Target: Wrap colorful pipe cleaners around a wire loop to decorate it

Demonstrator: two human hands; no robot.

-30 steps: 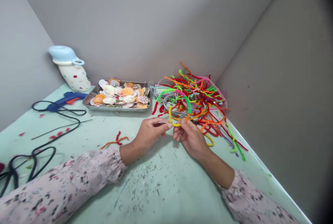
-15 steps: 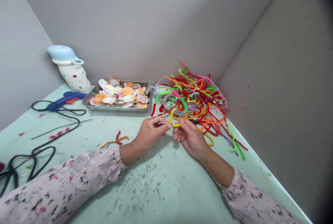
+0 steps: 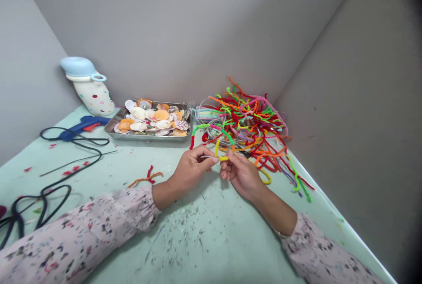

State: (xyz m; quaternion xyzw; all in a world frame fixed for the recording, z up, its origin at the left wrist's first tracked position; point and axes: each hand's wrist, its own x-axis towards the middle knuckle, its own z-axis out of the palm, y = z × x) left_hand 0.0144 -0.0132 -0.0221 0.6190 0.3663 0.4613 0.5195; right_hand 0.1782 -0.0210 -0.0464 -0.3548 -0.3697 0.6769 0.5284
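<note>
Between my hands is a wire ring wrapped in bands of red, green, pink, orange and yellow pipe cleaner. My left hand pinches the bare pale wire of this ring between thumb and fingers. A yellow pipe cleaner sits right by the left thumb tip, one end sticking up. My right hand is closed on the ring's other side, thumb and index finger at the yellow and orange bands. The right fingertips partly hide what they grip.
A tangled heap of pipe cleaners lies behind my right hand. Left of it stands a metal tray of seashells. A blue glue gun with a black cord, a bottle and a small orange-red pipe cleaner piece are farther left.
The ring's upper arc has tipped down and slightly left. Both hands stay nearly in place, keeping their pinch.
</note>
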